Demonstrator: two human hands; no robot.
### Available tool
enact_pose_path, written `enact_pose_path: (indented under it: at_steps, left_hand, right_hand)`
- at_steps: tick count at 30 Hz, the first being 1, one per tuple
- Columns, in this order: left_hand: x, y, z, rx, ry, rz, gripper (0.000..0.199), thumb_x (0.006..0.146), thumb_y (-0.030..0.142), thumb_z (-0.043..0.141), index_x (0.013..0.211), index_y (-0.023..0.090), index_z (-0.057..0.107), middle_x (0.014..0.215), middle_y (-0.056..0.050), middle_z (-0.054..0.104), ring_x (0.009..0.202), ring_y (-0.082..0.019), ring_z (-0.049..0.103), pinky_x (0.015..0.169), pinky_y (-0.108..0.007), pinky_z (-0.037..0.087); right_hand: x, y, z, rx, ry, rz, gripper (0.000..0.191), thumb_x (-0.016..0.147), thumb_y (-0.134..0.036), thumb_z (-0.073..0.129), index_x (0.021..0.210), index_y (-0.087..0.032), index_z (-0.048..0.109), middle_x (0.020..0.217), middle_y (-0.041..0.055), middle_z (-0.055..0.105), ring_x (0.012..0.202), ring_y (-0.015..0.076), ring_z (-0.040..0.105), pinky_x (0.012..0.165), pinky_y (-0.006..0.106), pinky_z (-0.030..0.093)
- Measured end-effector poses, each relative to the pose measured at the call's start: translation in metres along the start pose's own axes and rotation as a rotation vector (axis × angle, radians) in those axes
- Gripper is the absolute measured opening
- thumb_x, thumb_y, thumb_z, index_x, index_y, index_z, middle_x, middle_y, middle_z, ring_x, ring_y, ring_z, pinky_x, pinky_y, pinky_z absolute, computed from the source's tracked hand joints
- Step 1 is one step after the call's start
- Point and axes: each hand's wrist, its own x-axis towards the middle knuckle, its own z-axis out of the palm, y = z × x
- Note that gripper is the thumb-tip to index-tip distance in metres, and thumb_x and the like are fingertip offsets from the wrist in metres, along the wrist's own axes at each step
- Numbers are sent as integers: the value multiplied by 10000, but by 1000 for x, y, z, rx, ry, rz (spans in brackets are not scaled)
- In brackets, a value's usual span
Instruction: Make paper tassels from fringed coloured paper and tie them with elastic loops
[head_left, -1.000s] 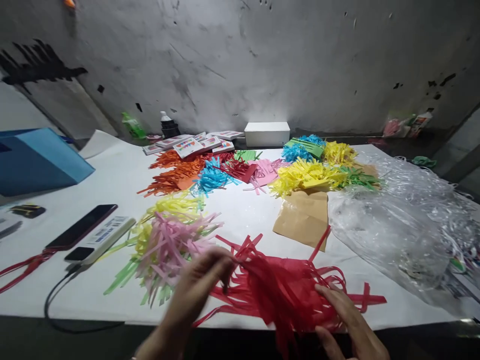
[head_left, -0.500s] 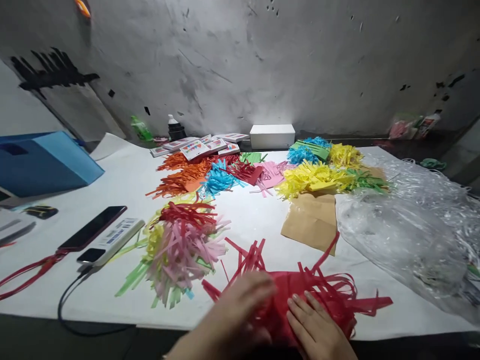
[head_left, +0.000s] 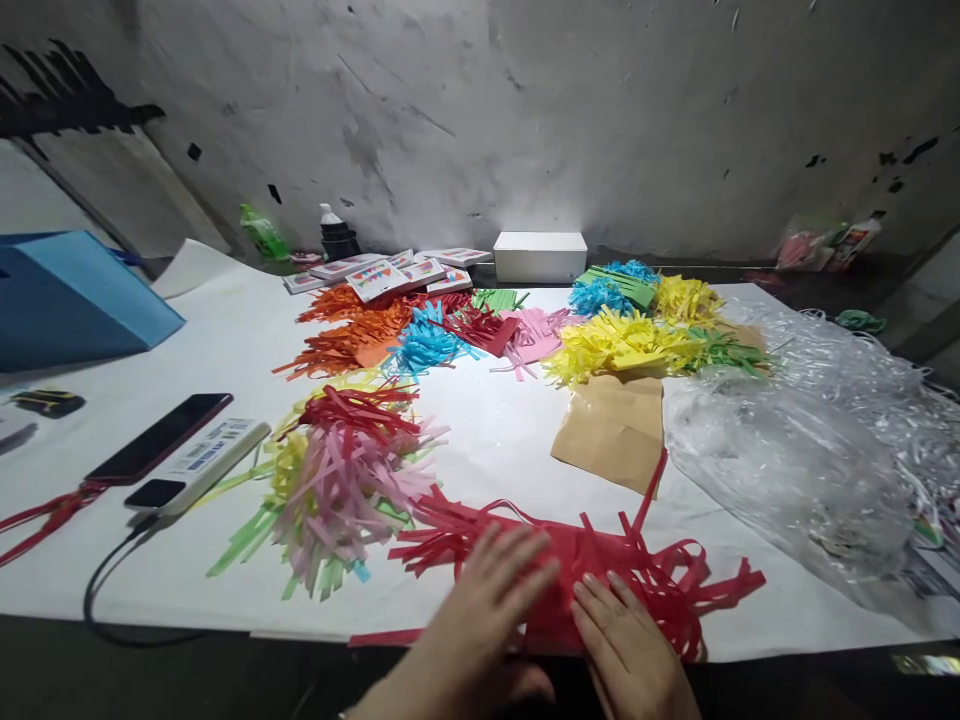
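A red fringed tissue-paper piece (head_left: 562,560) lies at the front edge of the white-covered table, its cut strips fanning out left and right. My left hand (head_left: 499,590) rests over its left part with fingers spread. Flat on the middle of the paper lies my right hand (head_left: 626,630), fingers stretched out side by side. Left of the red piece is a heap of pink, red, yellow and green fringed paper (head_left: 349,470). A brown paper square (head_left: 611,430) lies just beyond the red piece.
Orange (head_left: 352,335), blue (head_left: 427,340) and yellow fringed bundles (head_left: 622,345) line the back, near printed packets (head_left: 386,280) and a white box (head_left: 540,257). Clear plastic bags (head_left: 795,470) cover the right. A phone (head_left: 161,440), a cabled power bank (head_left: 199,465) and a blue box (head_left: 82,300) are left.
My left hand has come down onto the red paper, and the strips at its left end now lie flatter and spread leftward. My right hand stays on the paper. The view has shifted slightly.
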Motion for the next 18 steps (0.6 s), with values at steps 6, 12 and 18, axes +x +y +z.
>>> enact_pose_path:
  at_steps: [6, 12, 18]
  left_hand:
    - [-2, 26, 20, -221, 94, -56, 212, 1011, 121, 427, 980, 199, 621, 935, -64, 763, 879, -207, 681, 829, -345, 527]
    - [14, 12, -1, -111, -219, -419, 184, 893, 47, 505, 873, 191, 617, 871, -58, 718, 809, -225, 657, 717, -325, 512]
    - [60, 7, 5, 61, -422, -618, 197, 973, 171, 470, 875, 178, 640, 910, -78, 706, 775, -224, 696, 648, -296, 478]
  right_hand:
    - [-4, 5, -6, 43, -73, 45, 350, 876, -6, 438, 1094, -138, 678, 1075, 48, 770, 1106, 225, 688, 1031, 407, 485]
    - [7, 4, 0, 61, -5, 391, 153, 959, -108, 495, 983, -186, 624, 824, 31, 719, 811, 214, 665, 862, 408, 429]
    - [34, 9, 9, -203, -74, 604, 251, 1006, -180, 420, 877, -192, 635, 737, 51, 678, 706, 249, 619, 756, 455, 381]
